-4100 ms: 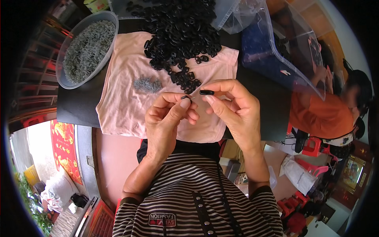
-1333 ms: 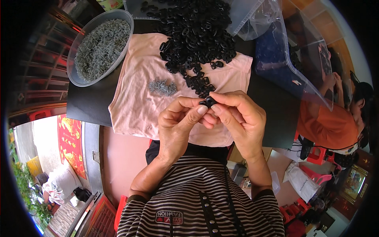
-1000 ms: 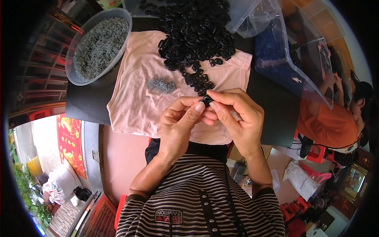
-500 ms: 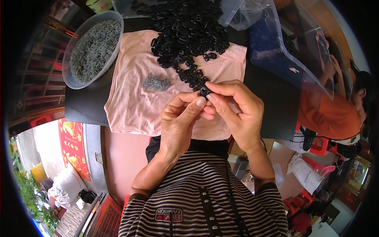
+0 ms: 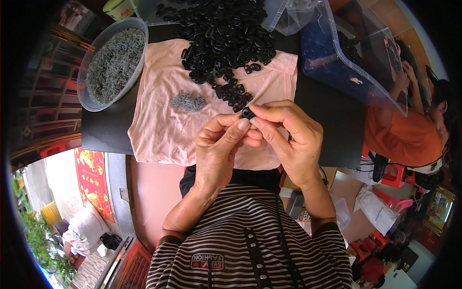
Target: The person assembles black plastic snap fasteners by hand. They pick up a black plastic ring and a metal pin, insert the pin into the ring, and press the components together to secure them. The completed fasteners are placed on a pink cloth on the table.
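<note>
Two-handed pinch on a small black part (image 5: 247,113), held above a pink cloth (image 5: 159,130) spread on a dark table (image 5: 332,139); clock directions are read from this part. The left hand (image 5: 216,139), between seven and eight o'clock, has its thumb and index finger closed on the part. The right hand (image 5: 301,139), at four o'clock, grips the opposite side in the same way. The part seems to show a rounded opening, though the fingers cover much of it and its finer shape is hard to make out. Between nine and ten o'clock, a small pile of grey spring-like pieces (image 5: 188,101) rests on the cloth; farther out toward ten, a translucent bowl (image 5: 91,48) holds a mass of similar pieces. Toward twelve o'clock lies a large heap of black parts (image 5: 226,38), its narrow tail reaching close to the hands. At two o'clock stands a clear plastic bin (image 5: 327,67), blue showing through its wall. At three, well apart: another person's orange sleeve (image 5: 404,132).
</note>
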Demonstrator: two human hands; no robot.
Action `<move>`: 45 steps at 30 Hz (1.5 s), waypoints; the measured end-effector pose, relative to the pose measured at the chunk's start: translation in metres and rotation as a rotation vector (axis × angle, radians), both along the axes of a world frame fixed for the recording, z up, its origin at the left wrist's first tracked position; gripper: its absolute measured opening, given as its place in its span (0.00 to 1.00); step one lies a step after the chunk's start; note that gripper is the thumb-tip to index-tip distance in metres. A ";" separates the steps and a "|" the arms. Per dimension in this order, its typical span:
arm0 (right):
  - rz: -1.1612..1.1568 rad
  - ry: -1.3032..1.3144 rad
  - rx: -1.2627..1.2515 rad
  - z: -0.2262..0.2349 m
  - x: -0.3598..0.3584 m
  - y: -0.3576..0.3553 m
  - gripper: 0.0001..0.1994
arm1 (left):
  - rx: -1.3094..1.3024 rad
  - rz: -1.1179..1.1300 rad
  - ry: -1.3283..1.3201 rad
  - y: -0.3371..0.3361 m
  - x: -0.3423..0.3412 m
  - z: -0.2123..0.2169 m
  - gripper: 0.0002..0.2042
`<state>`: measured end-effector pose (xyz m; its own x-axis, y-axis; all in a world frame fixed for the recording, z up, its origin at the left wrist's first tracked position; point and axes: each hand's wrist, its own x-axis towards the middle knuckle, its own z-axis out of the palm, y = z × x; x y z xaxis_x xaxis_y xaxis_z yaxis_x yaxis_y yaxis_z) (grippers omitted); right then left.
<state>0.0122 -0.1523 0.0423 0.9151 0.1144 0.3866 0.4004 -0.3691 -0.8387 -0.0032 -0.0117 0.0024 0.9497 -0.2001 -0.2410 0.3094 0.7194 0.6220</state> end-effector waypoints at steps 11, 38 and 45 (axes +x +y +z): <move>0.021 0.054 0.067 -0.005 0.000 -0.002 0.11 | 0.031 0.008 -0.034 0.001 -0.001 -0.003 0.06; 0.080 -0.023 -0.072 0.003 0.003 -0.011 0.16 | 0.020 0.066 -0.165 -0.004 0.003 0.007 0.08; 0.156 0.066 -0.033 0.008 0.000 -0.016 0.15 | 0.273 0.127 -0.569 0.006 0.007 -0.017 0.15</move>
<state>0.0124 -0.1688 0.0507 0.9086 0.2683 0.3200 0.3994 -0.3344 -0.8536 0.0042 -0.0061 -0.0141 0.9563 -0.0803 0.2811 -0.2002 0.5209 0.8298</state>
